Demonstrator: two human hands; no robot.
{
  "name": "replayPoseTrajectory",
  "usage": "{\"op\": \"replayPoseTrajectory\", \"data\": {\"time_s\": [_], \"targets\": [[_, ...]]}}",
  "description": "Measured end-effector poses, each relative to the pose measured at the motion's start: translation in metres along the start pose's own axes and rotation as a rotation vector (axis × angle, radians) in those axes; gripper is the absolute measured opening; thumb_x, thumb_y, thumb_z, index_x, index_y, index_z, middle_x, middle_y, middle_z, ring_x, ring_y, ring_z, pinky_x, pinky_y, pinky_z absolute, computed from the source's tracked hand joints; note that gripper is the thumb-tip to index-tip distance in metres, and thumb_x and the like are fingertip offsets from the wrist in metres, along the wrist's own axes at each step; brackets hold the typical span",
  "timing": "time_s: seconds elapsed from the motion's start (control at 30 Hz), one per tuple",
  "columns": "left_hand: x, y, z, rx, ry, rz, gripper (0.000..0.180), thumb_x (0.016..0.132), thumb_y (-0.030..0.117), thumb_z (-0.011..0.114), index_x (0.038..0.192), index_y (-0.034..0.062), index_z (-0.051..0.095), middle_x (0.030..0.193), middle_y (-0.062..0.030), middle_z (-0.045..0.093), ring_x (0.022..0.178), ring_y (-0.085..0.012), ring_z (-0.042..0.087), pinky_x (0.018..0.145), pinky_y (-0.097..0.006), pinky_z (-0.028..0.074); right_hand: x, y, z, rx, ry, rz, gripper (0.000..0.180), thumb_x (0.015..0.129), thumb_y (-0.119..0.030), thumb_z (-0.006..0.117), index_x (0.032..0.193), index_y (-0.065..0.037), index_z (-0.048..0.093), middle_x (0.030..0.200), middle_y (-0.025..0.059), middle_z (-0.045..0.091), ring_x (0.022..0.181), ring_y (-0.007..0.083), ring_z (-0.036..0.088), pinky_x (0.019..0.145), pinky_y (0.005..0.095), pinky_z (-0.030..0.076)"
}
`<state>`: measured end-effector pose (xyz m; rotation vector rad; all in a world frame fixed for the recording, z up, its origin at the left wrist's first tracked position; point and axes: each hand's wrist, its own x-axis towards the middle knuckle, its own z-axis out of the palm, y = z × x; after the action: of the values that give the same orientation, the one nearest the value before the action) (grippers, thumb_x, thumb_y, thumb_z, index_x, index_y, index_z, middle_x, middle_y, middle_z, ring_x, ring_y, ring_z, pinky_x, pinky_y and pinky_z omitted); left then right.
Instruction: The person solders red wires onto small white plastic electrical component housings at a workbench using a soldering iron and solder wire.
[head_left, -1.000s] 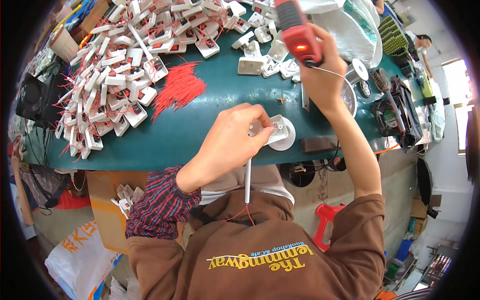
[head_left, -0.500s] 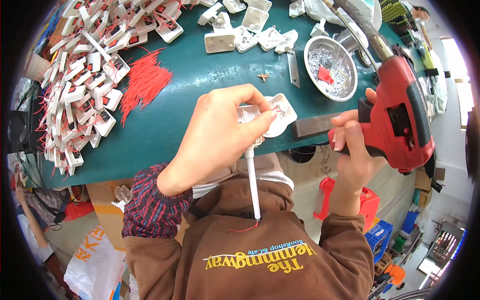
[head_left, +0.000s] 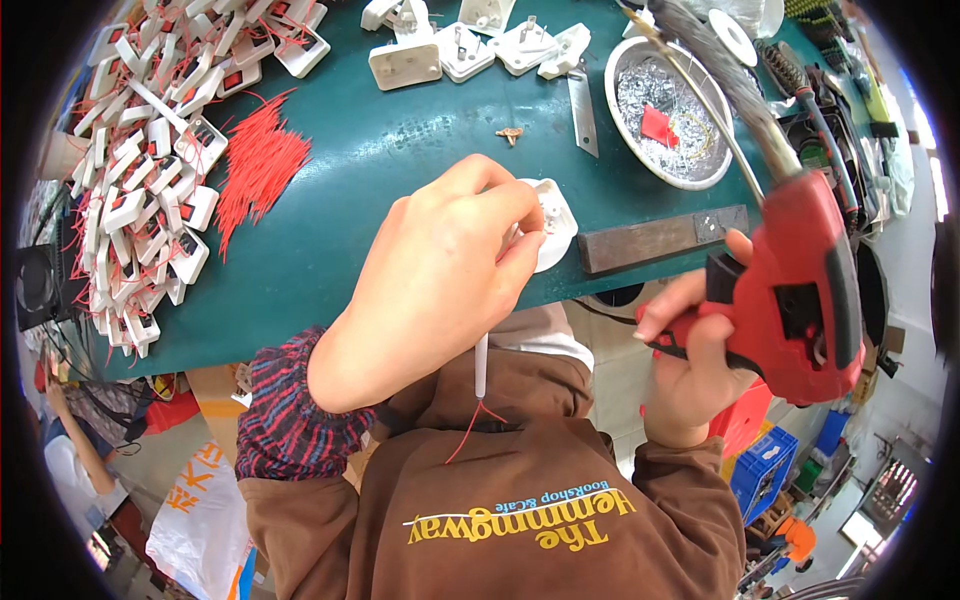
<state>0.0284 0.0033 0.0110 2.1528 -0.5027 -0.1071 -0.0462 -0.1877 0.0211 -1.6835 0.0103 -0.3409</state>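
— What's the left hand point(head_left: 440, 270) doing?
— Its fingers are clamped on a small white plastic plug housing point(head_left: 548, 222) at the near edge of the green bench point(head_left: 380, 150); a thin white cable point(head_left: 481, 365) hangs below it.
— And the right hand point(head_left: 695, 355)?
— At four o'clock from the housing, off the bench, closed around a red pistol-shaped power tool point(head_left: 800, 290).

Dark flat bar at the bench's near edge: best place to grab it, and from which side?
Pinch the dark flat bar across its narrow width near the middle, from above. It lies flat along the table edge, long sides exposed; left hand and white plug part crowd its left end.
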Motion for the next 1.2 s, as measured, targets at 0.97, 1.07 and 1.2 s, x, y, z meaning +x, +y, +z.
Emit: {"op": "replayPoseTrajectory", "data": {"time_s": [0.97, 1.07, 1.2], "targets": [[0.001, 0.004, 0.004, 0.186, 0.023, 0.059, 0.004, 0.073, 0.004, 0.066, 0.076, 0.0034, 0.063, 0.076, -0.0071, 0.063, 0.056, -0.0224, 0.058, 0.052, -0.032, 0.044, -0.063, -0.023, -0.125, 0.205, -0.083, 0.393, 0.066, 0.079, -0.051, 0.070, 0.104, 0.007, 0.051, 0.059, -0.0024, 0.055, 0.043, 0.0052, 0.045, 0.041, 0.0209, 0.037], [0.002, 0.001, 0.007, 0.205, 0.032, 0.056, 0.005, 0.073, 0.004, 0.066, 0.077, 0.0037, 0.063, 0.076, -0.0071, 0.062, 0.056, -0.0227, 0.058, 0.052, -0.033, 0.045, -0.042, -0.049, -0.121, 0.001, -0.187, 0.501, 0.076, 0.073, -0.056, 0.072, 0.110, 0.006, 0.051, 0.066, -0.0017, 0.059, 0.056, 0.0069, 0.054, 0.057, 0.0209, 0.044], [0.001, 0.000, 0.008, 0.194, 0.050, 0.043, 0.005, 0.073, 0.005, 0.066, 0.077, 0.0043, 0.063, 0.076, -0.0071, 0.062, 0.058, -0.0235, 0.059, 0.052, -0.033, 0.045, -0.041, -0.060, -0.120, -0.219, -0.172, 0.722, 0.084, 0.072, -0.058, 0.072, 0.122, 0.005, 0.047, 0.076, -0.0005, 0.064, 0.078, 0.0114, 0.060, 0.082, 0.0273, 0.044]]}}
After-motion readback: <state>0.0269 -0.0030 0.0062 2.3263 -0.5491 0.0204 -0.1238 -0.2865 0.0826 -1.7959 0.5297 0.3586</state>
